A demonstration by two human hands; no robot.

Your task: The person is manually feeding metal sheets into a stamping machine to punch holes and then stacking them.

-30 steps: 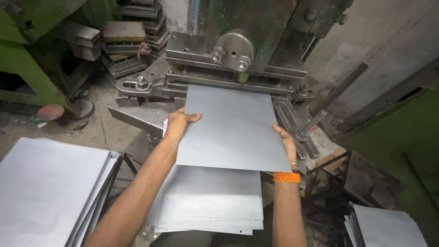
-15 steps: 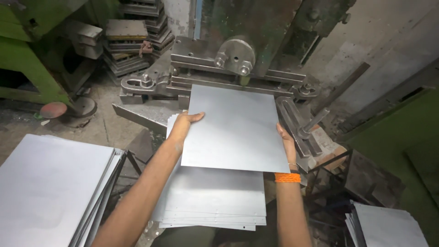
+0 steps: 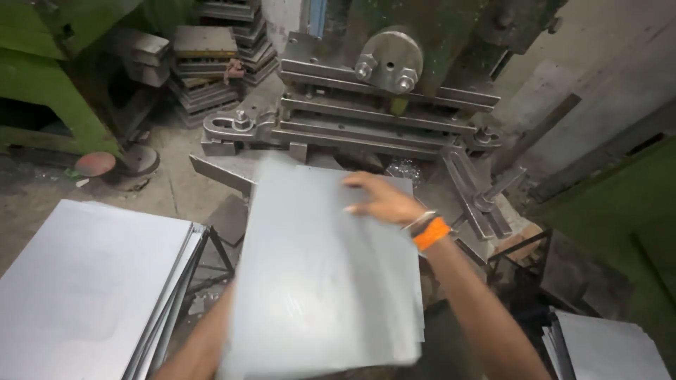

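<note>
Head view: press [image 3: 394,91] behind sheet [image 3: 324,274].

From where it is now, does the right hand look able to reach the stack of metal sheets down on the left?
Probably not without some trouble. The right hand rests on top of the big metal sheet, which lies between it and the stack of sheets. It would have to cross over that sheet first.

Left hand hidden under metal sheet [image 3: 320,281]; sheet's near edge motion-blurred; right hand [image 3: 380,202] fingertips blurred on sheet's top.
</note>
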